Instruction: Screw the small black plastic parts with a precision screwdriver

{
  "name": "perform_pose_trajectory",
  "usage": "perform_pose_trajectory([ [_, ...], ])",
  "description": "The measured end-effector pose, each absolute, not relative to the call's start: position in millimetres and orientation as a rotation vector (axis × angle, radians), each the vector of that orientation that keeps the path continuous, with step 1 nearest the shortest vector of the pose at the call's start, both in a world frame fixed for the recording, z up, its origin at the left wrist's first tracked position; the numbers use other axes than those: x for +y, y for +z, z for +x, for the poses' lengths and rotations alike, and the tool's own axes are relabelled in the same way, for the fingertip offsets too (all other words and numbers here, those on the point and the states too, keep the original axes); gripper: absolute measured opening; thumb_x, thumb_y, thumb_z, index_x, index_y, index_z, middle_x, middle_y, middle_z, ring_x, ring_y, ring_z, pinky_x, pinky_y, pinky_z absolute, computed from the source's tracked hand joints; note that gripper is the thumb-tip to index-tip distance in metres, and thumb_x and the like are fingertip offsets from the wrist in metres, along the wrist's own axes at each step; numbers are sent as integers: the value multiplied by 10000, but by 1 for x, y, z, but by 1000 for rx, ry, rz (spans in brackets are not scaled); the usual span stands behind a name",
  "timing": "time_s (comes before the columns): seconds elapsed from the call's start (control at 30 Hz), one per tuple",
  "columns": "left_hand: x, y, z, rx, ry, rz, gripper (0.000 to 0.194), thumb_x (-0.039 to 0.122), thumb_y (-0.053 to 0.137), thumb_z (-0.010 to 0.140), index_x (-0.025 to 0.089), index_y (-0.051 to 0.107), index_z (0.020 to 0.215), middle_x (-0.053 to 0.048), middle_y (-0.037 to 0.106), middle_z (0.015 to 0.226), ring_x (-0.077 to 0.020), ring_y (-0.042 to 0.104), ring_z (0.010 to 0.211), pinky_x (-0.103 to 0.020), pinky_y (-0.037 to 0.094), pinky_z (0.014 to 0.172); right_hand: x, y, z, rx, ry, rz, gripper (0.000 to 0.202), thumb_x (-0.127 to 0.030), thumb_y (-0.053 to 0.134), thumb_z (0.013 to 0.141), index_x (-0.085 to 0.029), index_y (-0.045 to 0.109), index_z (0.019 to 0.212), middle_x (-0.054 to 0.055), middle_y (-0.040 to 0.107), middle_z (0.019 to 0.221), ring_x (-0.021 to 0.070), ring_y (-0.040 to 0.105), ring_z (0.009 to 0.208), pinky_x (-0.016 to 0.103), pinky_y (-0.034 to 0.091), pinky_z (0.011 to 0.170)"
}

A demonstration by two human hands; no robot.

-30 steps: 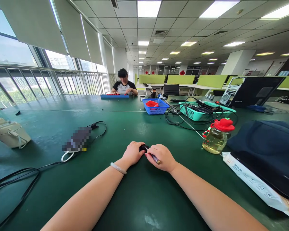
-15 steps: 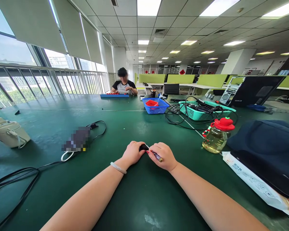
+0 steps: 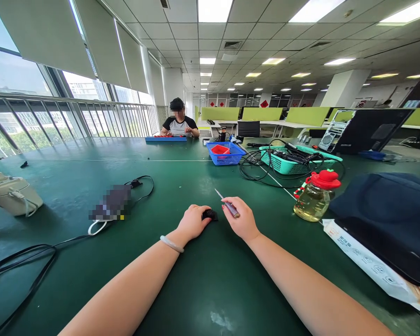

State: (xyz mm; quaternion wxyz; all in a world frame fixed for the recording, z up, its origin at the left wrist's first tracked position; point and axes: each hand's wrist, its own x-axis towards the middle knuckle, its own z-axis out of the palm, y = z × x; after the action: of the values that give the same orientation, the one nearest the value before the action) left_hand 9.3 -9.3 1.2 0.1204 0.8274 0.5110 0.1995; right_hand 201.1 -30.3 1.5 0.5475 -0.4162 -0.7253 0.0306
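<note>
My left hand (image 3: 193, 221) rests on the green tabletop with its fingers closed around a small black part (image 3: 210, 214), whose exact kind I cannot make out. Its right end sticks out past my thumb. To the right, my right hand (image 3: 242, 220) grips a screwdriver (image 3: 230, 208) by its purplish, see-through handle. The thin metal shaft points up and to the left, away from me, and its tip stands clear of the black part. A gap separates the two hands.
A glass bottle (image 3: 313, 198) with a red lid stands at right, beside a dark blue bag (image 3: 385, 214). Farther back are a blue basket (image 3: 226, 157) and a teal basket (image 3: 283, 164) of cables. A blurred device (image 3: 112, 203) lies left. Another person (image 3: 178, 122) sits across the table.
My right hand has drawn back to the right, taking the screwdriver off the black part; its tip now points forward. My left hand has stayed in place on the part.
</note>
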Motion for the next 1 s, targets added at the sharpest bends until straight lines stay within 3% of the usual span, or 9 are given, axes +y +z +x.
perform_pose_trajectory([
  [0.23,-8,-1,9,1493,593,2414,366,255,645,861,216,668,1224,-76,716,1178,-279,567,1175,-394,454,1042,-36,6,203,-1634,200,-1058,240,-379,484,936,-227,604,793,0,640,658,154,593,563,261,454,540],
  [0.53,-7,-2,8,1483,601,2430,372,242,656,851,220,667,1223,-68,714,1195,-281,566,1176,-398,452,1043,-41,7,201,-1865,137,-905,110,-225,453,862,-232,556,824,-10,584,657,162,560,611,278,455,622],
  [1.0,-7,-3,9,1494,611,2447,373,249,637,849,219,671,1219,-73,725,1160,-281,575,1167,-402,463,1028,-42,6,194,-2114,-168,-732,106,-145,485,830,-228,539,793,1,653,689,163,518,612,293,401,661],
])
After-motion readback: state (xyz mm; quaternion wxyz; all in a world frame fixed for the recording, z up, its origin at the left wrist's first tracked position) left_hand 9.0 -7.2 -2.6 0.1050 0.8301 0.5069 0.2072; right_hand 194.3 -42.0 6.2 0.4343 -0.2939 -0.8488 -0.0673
